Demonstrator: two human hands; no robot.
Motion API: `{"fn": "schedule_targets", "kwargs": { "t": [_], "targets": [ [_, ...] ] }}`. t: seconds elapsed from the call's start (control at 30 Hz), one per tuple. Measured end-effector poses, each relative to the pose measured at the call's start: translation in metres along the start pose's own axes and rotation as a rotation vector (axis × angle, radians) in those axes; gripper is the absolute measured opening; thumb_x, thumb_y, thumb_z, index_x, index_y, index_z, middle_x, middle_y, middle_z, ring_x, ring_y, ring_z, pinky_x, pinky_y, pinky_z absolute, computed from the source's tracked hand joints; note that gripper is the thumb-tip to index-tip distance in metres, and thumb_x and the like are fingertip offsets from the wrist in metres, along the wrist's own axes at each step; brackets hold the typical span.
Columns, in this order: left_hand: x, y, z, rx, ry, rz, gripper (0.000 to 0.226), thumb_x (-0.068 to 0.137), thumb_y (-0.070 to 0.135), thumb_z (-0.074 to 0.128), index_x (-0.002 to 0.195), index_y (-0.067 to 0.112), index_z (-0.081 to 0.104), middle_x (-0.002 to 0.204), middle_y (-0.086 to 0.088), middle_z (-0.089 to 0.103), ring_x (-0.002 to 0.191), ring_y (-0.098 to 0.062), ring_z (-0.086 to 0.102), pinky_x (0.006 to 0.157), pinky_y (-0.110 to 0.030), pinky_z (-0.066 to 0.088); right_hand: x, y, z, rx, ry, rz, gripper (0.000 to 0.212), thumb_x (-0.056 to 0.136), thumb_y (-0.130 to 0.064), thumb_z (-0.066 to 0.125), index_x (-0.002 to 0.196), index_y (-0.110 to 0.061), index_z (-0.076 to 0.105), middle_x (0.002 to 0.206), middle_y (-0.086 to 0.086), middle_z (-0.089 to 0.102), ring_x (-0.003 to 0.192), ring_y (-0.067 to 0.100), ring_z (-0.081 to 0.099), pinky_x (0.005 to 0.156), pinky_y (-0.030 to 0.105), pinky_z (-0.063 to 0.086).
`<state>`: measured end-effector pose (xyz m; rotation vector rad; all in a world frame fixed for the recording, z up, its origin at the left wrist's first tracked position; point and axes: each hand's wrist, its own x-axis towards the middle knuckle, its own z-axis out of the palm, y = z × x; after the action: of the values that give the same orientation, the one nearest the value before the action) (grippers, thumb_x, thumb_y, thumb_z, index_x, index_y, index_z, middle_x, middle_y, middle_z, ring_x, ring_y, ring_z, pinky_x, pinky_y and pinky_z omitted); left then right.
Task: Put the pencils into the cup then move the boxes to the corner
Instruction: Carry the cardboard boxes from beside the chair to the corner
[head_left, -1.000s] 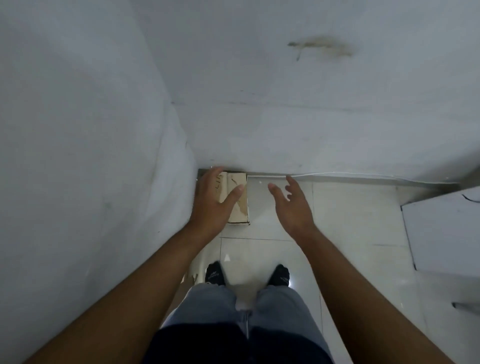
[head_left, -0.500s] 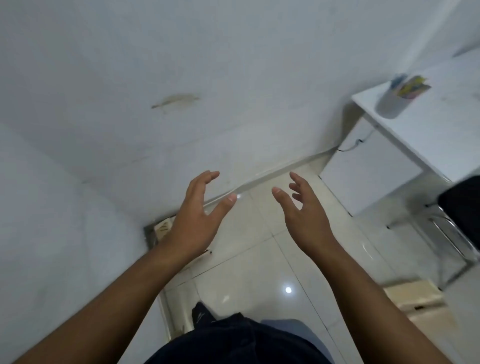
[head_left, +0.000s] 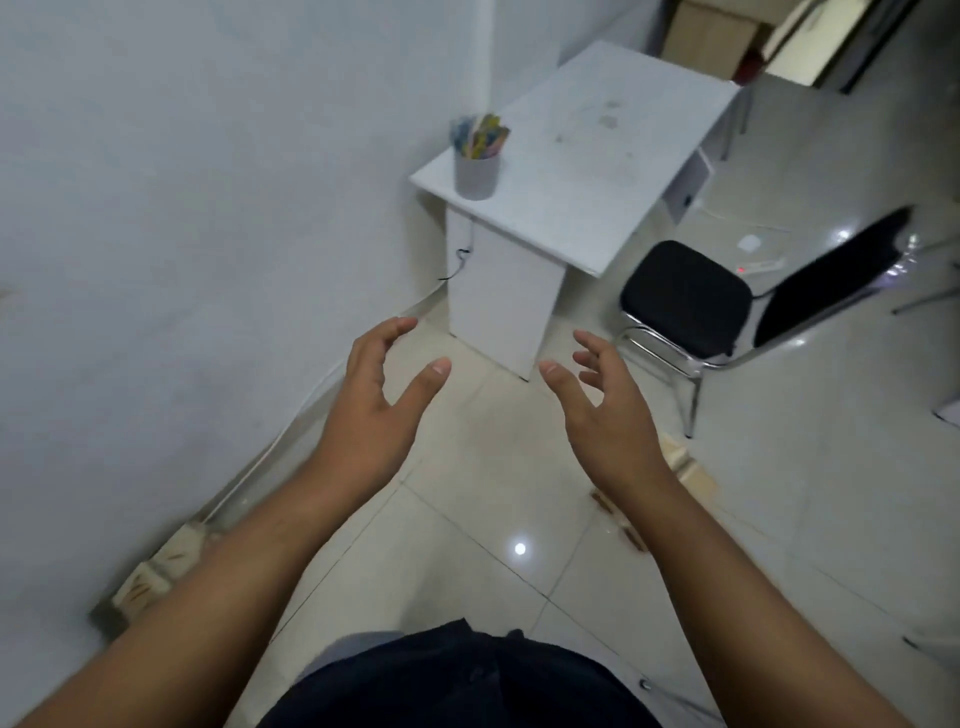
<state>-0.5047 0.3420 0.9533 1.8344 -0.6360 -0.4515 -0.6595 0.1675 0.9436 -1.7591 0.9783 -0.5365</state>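
A grey cup (head_left: 476, 174) full of coloured pencils (head_left: 480, 136) stands on the near left corner of the white desk (head_left: 587, 150). A tan cardboard box (head_left: 161, 564) lies on the floor against the wall at the lower left, partly behind my left forearm. Another tan box (head_left: 688, 467) lies on the floor behind my right wrist, mostly hidden. My left hand (head_left: 374, 405) and my right hand (head_left: 608, 410) hover empty above the floor tiles, fingers spread and loosely curved, palms facing each other.
A black chair (head_left: 691, 296) with chrome legs stands right of the desk. A white wall (head_left: 182, 208) runs along the left with a cable at its foot. A white power strip (head_left: 761, 266) lies on the floor beyond the chair.
The view has swung right from the corner toward the desk and chair. My left hand has come off the box in the corner; both hands are now raised and empty.
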Motion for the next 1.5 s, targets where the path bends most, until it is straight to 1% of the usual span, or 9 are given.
{"fn": "schedule_targets", "kwargs": {
  "t": [0.2, 0.3, 0.47, 0.57, 0.73, 0.93, 1.1, 1.4, 1.5],
  "targets": [
    [0.024, 0.025, 0.091, 0.051, -0.223, -0.001, 0.051, 0.098, 0.058, 0.061, 0.144, 0.053, 0.043, 0.142, 0.04, 0.038, 0.137, 0.006, 0.038, 0.109, -0.024, 0.033, 0.025, 0.042, -0.083, 0.073, 0.225, 0.091, 0.061, 0.087, -0.07, 0.064, 0.142, -0.047, 0.051, 0.134, -0.019, 0.059, 0.122, 0.001, 0.058, 0.097, 0.027, 0.047],
    [0.04, 0.035, 0.128, 0.079, -0.302, 0.049, 0.052, 0.098, 0.054, 0.062, 0.146, 0.046, 0.045, 0.15, 0.029, 0.041, 0.14, 0.01, 0.037, 0.116, -0.025, 0.032, 0.031, 0.063, -0.111, 0.101, 0.318, 0.138, 0.057, 0.09, -0.066, 0.064, 0.142, -0.046, 0.052, 0.134, -0.017, 0.059, 0.122, 0.005, 0.058, 0.098, 0.029, 0.049],
    [0.082, 0.047, 0.198, 0.084, -0.445, 0.112, 0.053, 0.096, 0.06, 0.062, 0.145, 0.047, 0.045, 0.151, 0.029, 0.042, 0.14, 0.016, 0.036, 0.109, -0.015, 0.031, 0.051, 0.094, -0.153, 0.122, 0.421, 0.232, 0.055, 0.095, -0.06, 0.065, 0.145, -0.042, 0.05, 0.136, -0.014, 0.057, 0.126, 0.008, 0.056, 0.102, 0.043, 0.055],
    [0.11, 0.051, 0.24, 0.078, -0.508, 0.137, 0.056, 0.094, 0.065, 0.06, 0.145, 0.049, 0.044, 0.147, 0.034, 0.04, 0.139, 0.017, 0.036, 0.104, -0.012, 0.031, 0.07, 0.11, -0.173, 0.1, 0.465, 0.257, 0.055, 0.094, -0.06, 0.065, 0.145, -0.043, 0.05, 0.135, -0.016, 0.056, 0.124, 0.006, 0.056, 0.104, 0.036, 0.052],
    [0.163, 0.057, 0.313, 0.099, -0.621, 0.166, 0.052, 0.095, 0.065, 0.059, 0.143, 0.055, 0.041, 0.13, 0.055, 0.033, 0.12, 0.033, 0.035, 0.094, -0.008, 0.032, 0.116, 0.134, -0.208, 0.095, 0.548, 0.334, 0.052, 0.094, -0.059, 0.066, 0.142, -0.044, 0.052, 0.134, -0.018, 0.056, 0.124, 0.001, 0.054, 0.102, 0.029, 0.048],
    [0.221, 0.045, 0.405, 0.144, -0.779, 0.169, 0.053, 0.097, 0.062, 0.06, 0.145, 0.051, 0.041, 0.133, 0.05, 0.035, 0.123, 0.029, 0.034, 0.1, -0.013, 0.032, 0.176, 0.179, -0.232, 0.157, 0.678, 0.453, 0.054, 0.092, -0.062, 0.067, 0.142, -0.047, 0.05, 0.134, -0.019, 0.056, 0.125, 0.001, 0.053, 0.09, 0.017, 0.043],
    [0.248, 0.007, 0.481, 0.205, -0.835, 0.165, 0.059, 0.095, 0.06, 0.058, 0.148, 0.039, 0.043, 0.146, 0.027, 0.04, 0.128, 0.026, 0.034, 0.101, -0.009, 0.029, 0.212, 0.251, -0.236, 0.16, 0.708, 0.547, 0.052, 0.092, -0.062, 0.065, 0.14, -0.047, 0.05, 0.133, -0.02, 0.055, 0.119, -0.005, 0.052, 0.083, 0.014, 0.041],
    [0.272, -0.161, 0.639, 0.27, -0.844, 0.149, 0.056, 0.098, 0.055, 0.06, 0.149, 0.038, 0.043, 0.148, 0.029, 0.038, 0.133, 0.021, 0.034, 0.106, -0.013, 0.03, 0.269, 0.478, -0.23, 0.123, 0.73, 0.664, 0.057, 0.093, -0.065, 0.063, 0.144, -0.046, 0.046, 0.135, -0.021, 0.054, 0.122, 0.0, 0.052, 0.08, 0.011, 0.039],
    [0.274, -0.239, 0.683, 0.268, -0.849, 0.132, 0.06, 0.095, 0.059, 0.06, 0.149, 0.039, 0.044, 0.147, 0.03, 0.038, 0.131, 0.024, 0.034, 0.104, -0.01, 0.029, 0.283, 0.566, -0.214, 0.121, 0.737, 0.658, 0.056, 0.093, -0.062, 0.065, 0.143, -0.048, 0.045, 0.134, -0.022, 0.053, 0.124, 0.001, 0.052, 0.09, 0.021, 0.046]
  ]
}}
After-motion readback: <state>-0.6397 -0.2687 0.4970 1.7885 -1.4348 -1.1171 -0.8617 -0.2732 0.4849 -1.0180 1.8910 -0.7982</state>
